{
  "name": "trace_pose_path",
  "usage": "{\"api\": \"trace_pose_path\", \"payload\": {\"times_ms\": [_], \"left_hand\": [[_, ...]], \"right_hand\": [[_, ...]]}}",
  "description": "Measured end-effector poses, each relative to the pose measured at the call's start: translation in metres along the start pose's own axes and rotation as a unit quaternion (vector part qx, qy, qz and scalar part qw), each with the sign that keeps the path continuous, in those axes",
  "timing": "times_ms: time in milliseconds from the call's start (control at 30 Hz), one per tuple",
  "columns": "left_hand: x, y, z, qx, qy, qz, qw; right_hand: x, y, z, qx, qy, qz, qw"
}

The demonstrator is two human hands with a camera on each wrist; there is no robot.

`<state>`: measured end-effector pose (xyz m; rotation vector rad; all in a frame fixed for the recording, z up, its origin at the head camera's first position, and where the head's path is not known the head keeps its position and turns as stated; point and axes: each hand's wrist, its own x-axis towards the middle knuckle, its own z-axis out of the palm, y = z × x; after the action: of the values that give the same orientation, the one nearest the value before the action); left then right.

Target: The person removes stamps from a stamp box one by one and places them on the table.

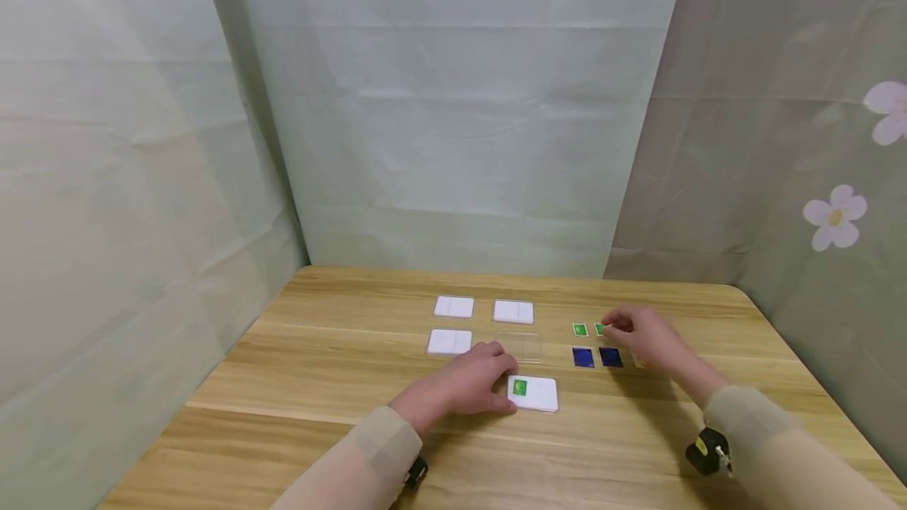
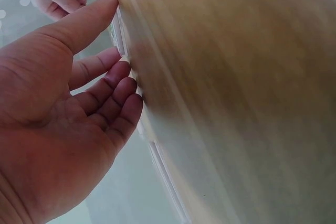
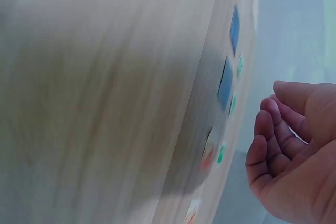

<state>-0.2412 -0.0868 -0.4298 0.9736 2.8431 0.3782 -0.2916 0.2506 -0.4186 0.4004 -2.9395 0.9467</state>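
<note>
My left hand grips the left end of a white card on the table, thumb at its near edge and index finger at the far one. A small green stamp-like piece lies on the card's left part. Over the small pieces on the right hovers my right hand, fingers loosely bent and nothing visible between them. Its fingertips overlap a second green piece in the head view. Another green piece lies beside it. Dark blue squares lie in front of these.
Three white cards in clear holders lie toward the back, along with a clear holder without a white card. Pieces with a reddish picture lie on the wooden table under the right hand. Fabric walls surround the table.
</note>
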Motion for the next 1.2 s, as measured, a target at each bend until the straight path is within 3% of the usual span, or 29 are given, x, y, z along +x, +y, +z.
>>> {"api": "trace_pose_path", "payload": {"times_ms": [300,567,800,1200], "left_hand": [[0.001,-0.001,0.000,0.003,0.001,-0.002,1.0000],[0.004,-0.003,0.000,-0.006,0.000,-0.001,1.0000],[0.005,-0.003,-0.001,-0.010,0.000,-0.002,1.0000],[0.004,-0.003,0.000,-0.008,0.004,0.003,1.0000]], "right_hand": [[-0.010,-0.034,0.017,-0.006,-0.014,-0.046,0.9988],[-0.015,-0.054,0.035,0.036,-0.039,-0.053,0.9972],[-0.015,-0.064,0.051,0.039,-0.052,-0.045,0.9969],[-0.016,-0.079,0.065,0.051,-0.085,-0.066,0.9929]]}}
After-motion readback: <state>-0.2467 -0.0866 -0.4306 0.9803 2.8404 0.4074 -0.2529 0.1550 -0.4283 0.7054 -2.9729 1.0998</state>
